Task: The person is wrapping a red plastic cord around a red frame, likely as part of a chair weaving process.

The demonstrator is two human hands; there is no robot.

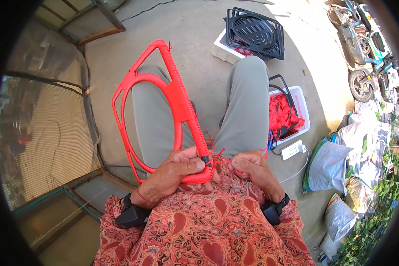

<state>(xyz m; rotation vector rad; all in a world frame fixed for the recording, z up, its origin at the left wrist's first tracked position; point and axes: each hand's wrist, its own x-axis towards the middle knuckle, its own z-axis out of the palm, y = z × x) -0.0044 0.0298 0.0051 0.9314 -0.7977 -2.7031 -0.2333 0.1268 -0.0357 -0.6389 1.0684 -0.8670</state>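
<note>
A frame wrapped in red cord (178, 99), with a round ring inside a rectangular outline, leans across my left thigh. My left hand (181, 168) grips its near corner, thumb pressed on top. Close to that thumb a short black stretch of the bar (205, 159) shows bare between the wrappings. Just right of the corner, my right hand (250, 167) pinches a thin red cord (221, 162) that runs over to the frame. Loose cord ends stick up between the two hands. Part of the frame's near corner is hidden behind my left fingers.
Right of my knee stands a white box (303, 102) with a heap of red cord (281, 113). Black frames (255, 33) lie stacked on another white box (221, 48) ahead. A power strip (292, 150), sacks (328, 164) and parked scooters (363, 84) are at the right.
</note>
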